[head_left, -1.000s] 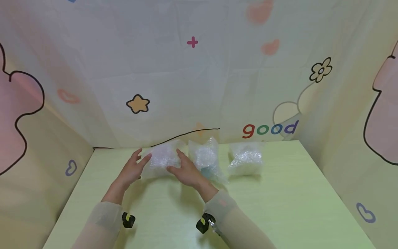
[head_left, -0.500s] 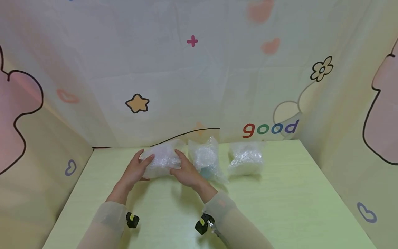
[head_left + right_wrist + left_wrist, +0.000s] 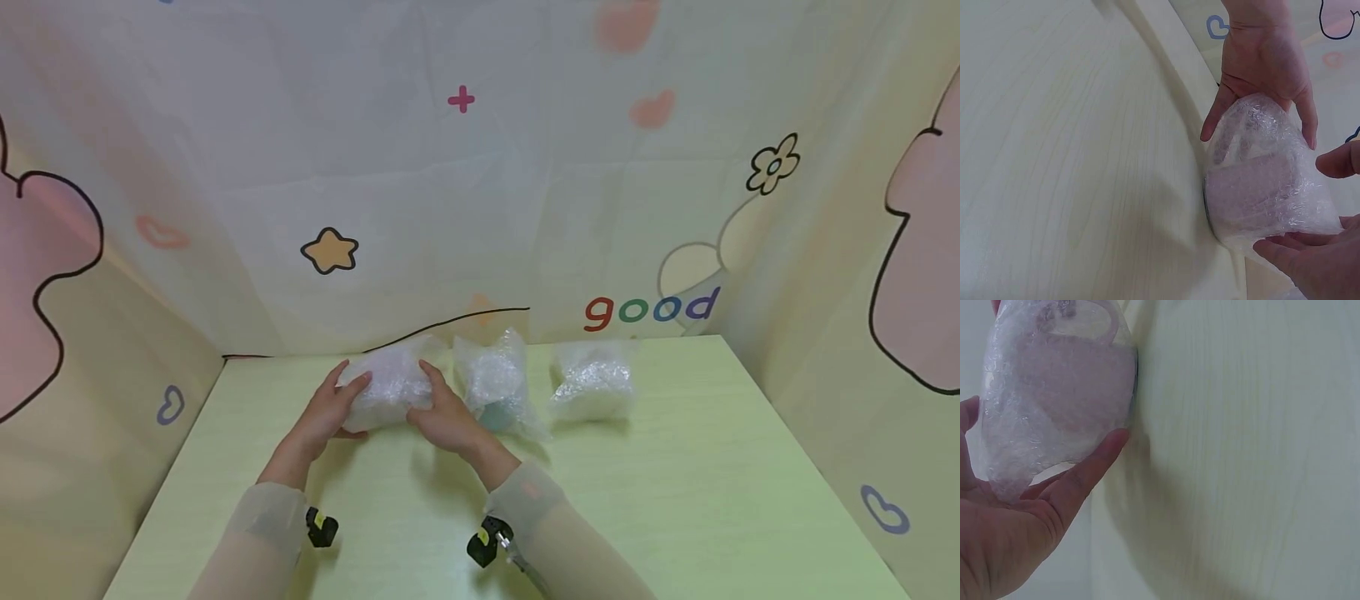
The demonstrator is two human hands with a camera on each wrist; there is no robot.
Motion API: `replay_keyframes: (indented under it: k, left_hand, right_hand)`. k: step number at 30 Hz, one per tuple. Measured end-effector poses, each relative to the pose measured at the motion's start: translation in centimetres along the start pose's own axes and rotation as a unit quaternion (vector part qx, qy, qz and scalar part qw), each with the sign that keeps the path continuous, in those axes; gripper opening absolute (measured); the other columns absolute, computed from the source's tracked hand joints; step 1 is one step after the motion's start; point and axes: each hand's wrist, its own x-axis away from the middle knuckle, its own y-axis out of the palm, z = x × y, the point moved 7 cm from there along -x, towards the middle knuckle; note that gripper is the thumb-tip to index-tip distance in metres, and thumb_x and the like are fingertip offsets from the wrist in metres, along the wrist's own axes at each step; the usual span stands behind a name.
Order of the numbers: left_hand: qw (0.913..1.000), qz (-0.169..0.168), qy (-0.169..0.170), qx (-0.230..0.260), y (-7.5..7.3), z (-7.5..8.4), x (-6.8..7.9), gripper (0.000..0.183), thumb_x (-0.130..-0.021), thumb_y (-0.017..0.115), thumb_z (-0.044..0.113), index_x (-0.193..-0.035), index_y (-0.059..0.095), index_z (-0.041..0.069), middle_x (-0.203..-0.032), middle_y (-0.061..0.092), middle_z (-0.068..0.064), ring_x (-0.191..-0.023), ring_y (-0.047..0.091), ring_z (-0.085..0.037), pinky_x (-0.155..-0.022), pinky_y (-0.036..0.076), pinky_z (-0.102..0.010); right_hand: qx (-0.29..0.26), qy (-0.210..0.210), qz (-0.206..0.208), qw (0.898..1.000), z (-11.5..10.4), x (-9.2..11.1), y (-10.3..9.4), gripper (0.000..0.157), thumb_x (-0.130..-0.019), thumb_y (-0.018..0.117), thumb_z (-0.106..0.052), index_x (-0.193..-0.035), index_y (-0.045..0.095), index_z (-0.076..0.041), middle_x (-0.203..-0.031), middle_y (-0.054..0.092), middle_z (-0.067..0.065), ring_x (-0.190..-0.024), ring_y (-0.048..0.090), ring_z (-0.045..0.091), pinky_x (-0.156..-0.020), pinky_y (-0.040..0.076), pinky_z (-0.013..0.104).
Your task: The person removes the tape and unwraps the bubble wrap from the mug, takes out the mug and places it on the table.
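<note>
A pinkish mug in bubble wrap point(image 3: 390, 387) is at the back left of the table, between both hands. Through the plastic in the left wrist view, the wrapped mug point(image 3: 1075, 381) shows its pink side and a curved handle. My left hand point(image 3: 324, 410) grips the left end, thumb over the top and fingers round the lower side. At the opposite end my right hand point(image 3: 448, 419) holds the wrap between thumb and fingers. The right wrist view has the left hand point(image 3: 1264, 56) spread round one end of the bundle point(image 3: 1250, 190), with the right hand point(image 3: 1325, 265) at the other.
To the right stand a second bubble-wrapped bundle point(image 3: 495, 375) with something teal inside and a third clear-wrapped bundle point(image 3: 595, 387). They sit near the back edge of the pale table point(image 3: 675, 500), against a printed curtain point(image 3: 405, 208). Each wrist carries a small black camera.
My left hand has moved right and closed onto the wrapped mug's left end. The right hand has settled a little lower on its end. The other bundles stay where they were.
</note>
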Motion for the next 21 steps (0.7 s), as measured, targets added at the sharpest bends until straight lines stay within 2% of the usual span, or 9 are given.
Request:
replay_keyframes:
  k: [4,12,21]
  left_hand:
    - [0.9997,-0.005,-0.007,0.021,0.02,-0.20,-0.15,0.093,-0.101,0.055,0.060,-0.168,-0.002,0.026,-0.167,0.021,-0.029,-0.133,0.047,-0.045,-0.084,0.062,-0.054]
    - [0.9983,-0.005,-0.017,0.055,0.15,-0.84,-0.49,0.090,-0.103,0.055,0.056,-0.168,0.000,0.027,-0.164,0.025,-0.027,-0.128,0.050,-0.042,-0.086,0.061,-0.057]
    - [0.9982,0.024,-0.009,0.055,0.14,-0.73,-0.55,0.088,-0.102,0.058,0.053,-0.168,0.006,0.025,-0.163,0.029,-0.027,-0.130,0.051,-0.042,-0.085,0.061,-0.057]
  right_hand:
    - [-0.003,0.000,-0.005,1.000,0.05,0.04,0.10,0.085,-0.092,0.062,-0.018,-0.165,0.018,-0.026,-0.166,0.034,0.018,-0.152,0.035,0.037,-0.121,0.032,0.058]
    - [-0.020,-0.002,-0.011,1.000,0.30,0.00,0.20,0.090,-0.089,0.064,-0.016,-0.165,0.018,-0.027,-0.166,0.036,0.018,-0.152,0.036,0.035,-0.121,0.032,0.057]
    - [-0.010,-0.014,0.005,1.000,0.36,-0.17,0.08,0.090,-0.087,0.063,-0.012,-0.164,0.021,-0.025,-0.162,0.041,0.018,-0.147,0.042,0.032,-0.120,0.035,0.055]
